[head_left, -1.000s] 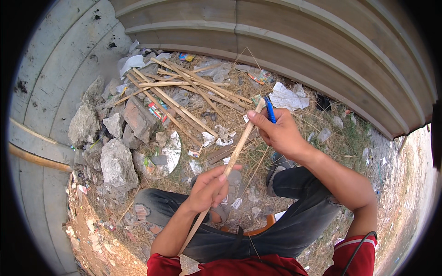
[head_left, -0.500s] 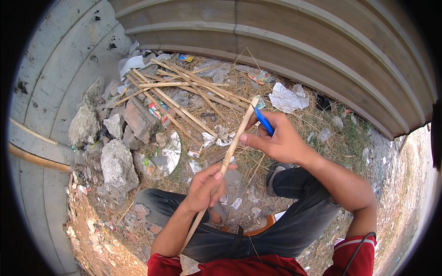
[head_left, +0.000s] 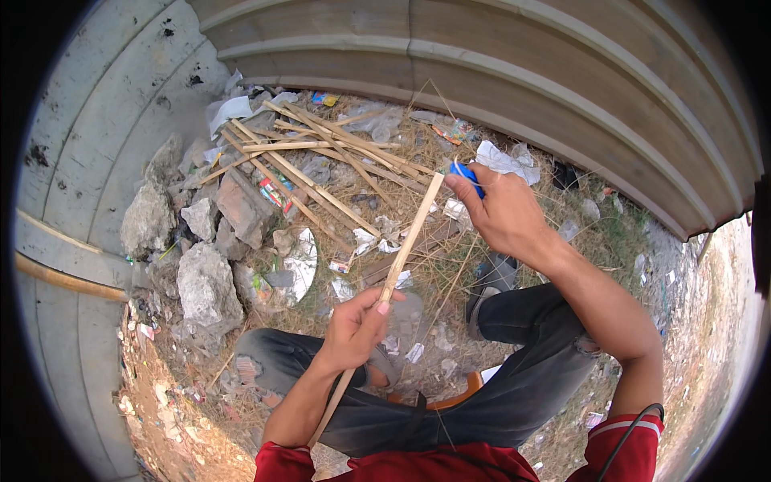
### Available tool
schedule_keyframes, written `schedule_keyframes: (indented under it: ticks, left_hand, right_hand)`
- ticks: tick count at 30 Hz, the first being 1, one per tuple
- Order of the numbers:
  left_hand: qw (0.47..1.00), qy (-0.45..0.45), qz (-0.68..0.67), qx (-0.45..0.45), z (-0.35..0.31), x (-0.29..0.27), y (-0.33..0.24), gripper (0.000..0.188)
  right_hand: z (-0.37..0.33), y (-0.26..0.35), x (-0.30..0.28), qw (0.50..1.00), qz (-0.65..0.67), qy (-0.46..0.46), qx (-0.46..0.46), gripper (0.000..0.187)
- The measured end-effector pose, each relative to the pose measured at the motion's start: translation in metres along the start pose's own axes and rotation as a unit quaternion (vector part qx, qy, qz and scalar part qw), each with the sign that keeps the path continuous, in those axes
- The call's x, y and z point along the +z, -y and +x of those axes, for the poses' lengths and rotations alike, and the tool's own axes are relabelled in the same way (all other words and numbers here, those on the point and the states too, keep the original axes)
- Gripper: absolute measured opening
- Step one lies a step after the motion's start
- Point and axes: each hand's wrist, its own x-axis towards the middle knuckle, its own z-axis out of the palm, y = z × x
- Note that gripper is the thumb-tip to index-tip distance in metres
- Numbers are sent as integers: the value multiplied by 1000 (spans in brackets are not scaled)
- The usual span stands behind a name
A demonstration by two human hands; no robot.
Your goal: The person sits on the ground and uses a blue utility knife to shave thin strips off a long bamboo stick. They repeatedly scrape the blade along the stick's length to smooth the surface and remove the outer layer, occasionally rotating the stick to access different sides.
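My left hand (head_left: 353, 331) is closed around a long, pale strip of wood (head_left: 413, 238), a little below its middle. The strip slants up and away from me, its lower end passing under my left forearm toward my lap. In my right hand (head_left: 512, 215) is a blue-handled utility knife (head_left: 465, 176), gripped close to the strip's far tip but apart from it. A thin pale curl, like a shaving, crosses the blue handle. The knife's blade cannot be made out.
A loose pile of similar wood strips (head_left: 321, 153) lies ahead, beside rubble stones (head_left: 207, 289) at left. Ribbed metal sheeting (head_left: 498, 80) bounds the far side, a grey panel wall (head_left: 96, 120) the left. Paper scraps (head_left: 507, 164) and dry grass litter the ground around my feet.
My right hand has moved right and slightly up with the knife, off the strip onto the far side of its tip. The left hand and strip have barely shifted.
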Motion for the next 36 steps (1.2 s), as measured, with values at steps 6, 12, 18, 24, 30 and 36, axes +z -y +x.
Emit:
schedule_keyframes:
  ticks: [6,12,18,24,30,36]
  left_hand:
    - [999,15,-25,16,0,3,0,33]
    - [1000,-20,6,13,2,5,-18,33]
    - [872,-301,310,231,-19,-74,-126,34]
    - [548,-567,405,463,-70,-99,-254,31]
    - [724,-481,232,438,-51,-63,-189,29]
    - [823,-386,-6,418,-1,23,-64,29]
  right_hand:
    - [6,-32,-15,994,80,-57,40,64]
    - [-8,-3,0,988,143,52,9,61]
    - [-13,3,-1,983,170,70,-27,61]
    - [-21,41,0,958,227,168,-52,52]
    - [-27,69,32,869,413,271,28,51]
    - [-28,70,48,722,602,282,193,76]
